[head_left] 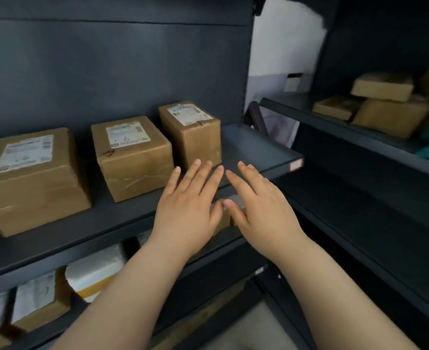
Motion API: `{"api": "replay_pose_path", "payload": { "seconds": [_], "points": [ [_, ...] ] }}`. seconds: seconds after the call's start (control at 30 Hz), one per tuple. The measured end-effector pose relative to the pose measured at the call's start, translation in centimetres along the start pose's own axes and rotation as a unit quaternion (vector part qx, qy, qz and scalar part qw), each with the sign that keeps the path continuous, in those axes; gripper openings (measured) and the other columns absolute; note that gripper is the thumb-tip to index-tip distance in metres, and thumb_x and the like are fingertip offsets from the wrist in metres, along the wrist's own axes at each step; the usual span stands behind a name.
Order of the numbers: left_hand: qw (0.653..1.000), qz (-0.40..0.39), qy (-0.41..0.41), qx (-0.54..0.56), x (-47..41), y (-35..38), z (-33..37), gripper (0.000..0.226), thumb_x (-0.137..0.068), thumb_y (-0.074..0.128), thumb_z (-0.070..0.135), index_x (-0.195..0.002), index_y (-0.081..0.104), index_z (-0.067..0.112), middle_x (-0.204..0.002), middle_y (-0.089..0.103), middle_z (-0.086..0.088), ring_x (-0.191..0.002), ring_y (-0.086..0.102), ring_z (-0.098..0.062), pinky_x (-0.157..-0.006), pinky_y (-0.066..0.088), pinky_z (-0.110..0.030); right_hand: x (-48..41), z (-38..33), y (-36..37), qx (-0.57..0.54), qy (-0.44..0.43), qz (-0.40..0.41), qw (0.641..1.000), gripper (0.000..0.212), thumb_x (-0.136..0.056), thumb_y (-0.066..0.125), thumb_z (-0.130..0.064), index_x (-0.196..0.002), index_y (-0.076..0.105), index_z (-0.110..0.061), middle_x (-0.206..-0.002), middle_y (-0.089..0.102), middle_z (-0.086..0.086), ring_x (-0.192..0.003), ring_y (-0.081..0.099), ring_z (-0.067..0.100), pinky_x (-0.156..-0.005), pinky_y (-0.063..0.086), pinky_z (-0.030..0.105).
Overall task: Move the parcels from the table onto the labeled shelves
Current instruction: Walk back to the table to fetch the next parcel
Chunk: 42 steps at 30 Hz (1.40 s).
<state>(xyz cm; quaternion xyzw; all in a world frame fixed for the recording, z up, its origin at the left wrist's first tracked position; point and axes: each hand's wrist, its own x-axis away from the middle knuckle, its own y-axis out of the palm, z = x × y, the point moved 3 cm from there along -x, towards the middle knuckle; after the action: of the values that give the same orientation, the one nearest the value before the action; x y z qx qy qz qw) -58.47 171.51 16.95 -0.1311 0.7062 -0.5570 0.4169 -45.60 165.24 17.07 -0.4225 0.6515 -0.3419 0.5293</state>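
Three brown cardboard parcels with white labels stand in a row on the dark shelf point(256, 150): a large one point(31, 183) at the left, a middle one point(132, 160), and a taller one point(190, 132) at the right. My left hand point(188, 205) and my right hand point(256, 205) reach side by side over the shelf's front edge, fingers straight and spread, thumbs almost touching. Between and under the thumbs shows a small parcel point(224, 223), brown with a shiny grey top, mostly hidden by my hands. I cannot tell if it rests on the shelf.
A red-and-white tag point(296, 164) marks the shelf's right front corner. Bare shelf lies right of the tall parcel. Several parcels point(39, 299) sit on the shelf below. A second rack at the right holds stacked brown boxes point(385, 104).
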Motion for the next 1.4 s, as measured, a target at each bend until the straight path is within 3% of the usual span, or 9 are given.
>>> {"api": "replay_pose_path", "payload": {
  "seconds": [0.27, 0.37, 0.53, 0.73, 0.9, 1.07, 1.2, 1.4],
  "points": [
    [0.985, -0.007, 0.134, 0.104, 1.1, -0.2, 9.3, 0.06, -0.091, 0.031, 0.043, -0.145, 0.039, 0.017, -0.145, 0.047, -0.006, -0.139, 0.036, -0.023, -0.114, 0.027, -0.049, 11.0, 4.6, -5.8, 0.069, 0.197, 0.016, 0.978, 0.06, -0.095, 0.031, -0.049, -0.146, 0.036, -0.02, -0.155, 0.029, 0.008, -0.144, 0.025, 0.024, -0.114, 0.031, 0.044],
    [0.972, -0.026, 0.197, 0.127, 2.0, -0.2, 14.0, 0.06, -0.094, 0.025, 0.045, -0.149, 0.029, 0.021, -0.151, 0.038, -0.003, -0.143, 0.027, -0.021, -0.117, 0.019, -0.046, 15.6, 6.1, -8.2, 0.084, 0.279, 0.024, 0.956, 0.059, -0.096, 0.034, -0.047, -0.15, 0.027, -0.024, -0.159, 0.02, 0.003, -0.147, 0.015, 0.018, -0.118, 0.022, 0.038],
    [0.93, -0.044, 0.322, 0.172, 4.6, -1.4, 25.1, 0.06, -0.094, 0.023, 0.045, -0.147, 0.033, 0.02, -0.149, 0.042, -0.003, -0.142, 0.031, -0.022, -0.116, 0.019, -0.046, 26.7, 8.1, -13.5, 0.116, 0.406, 0.043, 0.905, 0.059, -0.098, 0.034, -0.047, -0.152, 0.018, -0.028, -0.16, 0.012, -0.002, -0.148, 0.007, 0.014, -0.118, 0.015, 0.033],
    [0.846, -0.056, 0.476, 0.234, 12.0, -6.3, 41.3, 0.061, -0.095, 0.019, 0.046, -0.152, 0.009, 0.027, -0.159, 0.019, 0.004, -0.148, 0.007, -0.014, -0.119, -0.001, -0.039, 44.8, 8.3, -21.5, 0.159, 0.575, 0.095, 0.797, 0.06, -0.098, 0.036, -0.046, -0.152, 0.018, -0.027, -0.16, 0.012, -0.003, -0.148, 0.006, 0.014, -0.117, 0.016, 0.033],
    [0.773, -0.07, 0.567, 0.277, 22.2, -11.3, 53.9, 0.06, -0.098, 0.02, 0.046, -0.152, 0.001, 0.029, -0.161, 0.009, 0.006, -0.148, -0.001, -0.012, -0.119, -0.005, -0.039, 59.5, 5.7, -27.1, 0.181, 0.654, 0.112, 0.726, 0.061, -0.097, 0.037, -0.047, -0.152, 0.019, -0.027, -0.16, 0.013, -0.002, -0.147, 0.01, 0.015, -0.118, 0.02, 0.035],
    [0.689, -0.073, 0.645, 0.324, 34.2, -16.9, 65.6, 0.064, -0.092, 0.011, 0.048, -0.153, 0.013, 0.026, -0.158, 0.022, 0.003, -0.147, 0.011, -0.015, -0.118, 0.004, -0.041, 74.4, 1.2, -32.5, 0.213, 0.727, 0.112, 0.643, 0.061, -0.097, 0.039, -0.047, -0.152, 0.019, -0.027, -0.16, 0.014, -0.002, -0.147, 0.01, 0.016, -0.116, 0.017, 0.033],
    [0.616, -0.097, 0.699, 0.35, 43.5, -20.6, 72.7, 0.064, -0.093, 0.01, 0.049, -0.153, 0.005, 0.027, -0.16, 0.013, 0.005, -0.148, 0.003, -0.014, -0.119, -0.001, -0.04, 84.4, -3.0, -35.5, 0.212, 0.789, 0.131, 0.562, 0.062, -0.097, 0.036, -0.049, -0.152, 0.014, -0.031, -0.16, 0.008, -0.006, -0.148, 0.004, 0.012, -0.118, 0.012, 0.031],
    [0.527, -0.141, 0.744, 0.385, 53.4, -23.9, 80.2, 0.06, -0.099, 0.028, 0.044, -0.153, 0.005, 0.029, -0.16, 0.013, 0.006, -0.148, 0.002, -0.013, -0.119, -0.001, -0.039, 93.6, -7.2, -36.7, 0.189, 0.851, 0.145, 0.469, 0.062, -0.098, 0.035, -0.05, -0.152, 0.01, -0.035, -0.16, 0.003, -0.01, -0.147, -0.001, 0.01, -0.118, 0.01, 0.031]
  ]
}}
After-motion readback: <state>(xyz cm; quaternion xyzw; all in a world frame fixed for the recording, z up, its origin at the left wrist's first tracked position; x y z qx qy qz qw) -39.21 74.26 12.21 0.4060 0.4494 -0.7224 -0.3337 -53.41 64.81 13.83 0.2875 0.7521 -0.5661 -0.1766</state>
